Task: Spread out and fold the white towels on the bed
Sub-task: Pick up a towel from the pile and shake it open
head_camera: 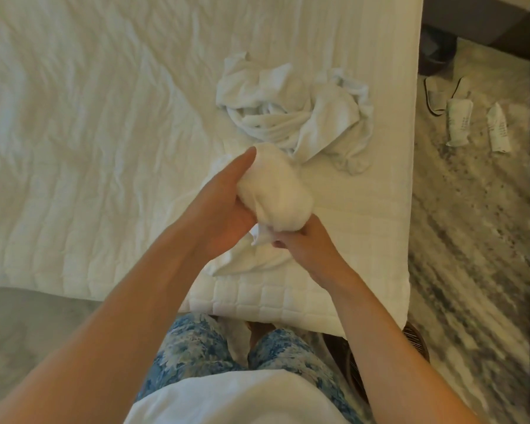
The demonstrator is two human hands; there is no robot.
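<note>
Above the near right corner of the bed [89, 148] I hold a bunched white towel [276, 191] between both hands. My left hand [227, 206] cups its left side, fingers fairly straight and pointing away from me. My right hand [300, 243] pinches the towel's lower end, where a loose tail hangs down to the bedcover. Farther away, a crumpled heap of white towels [297, 111] lies on the bed near its right edge.
The bed's right edge runs close to the heap. On the mottled carpet [471, 240] to the right lie a pair of slippers [438, 93] and two wrapped packets [459, 120]. A dark round basket [416, 341] stands by my right leg.
</note>
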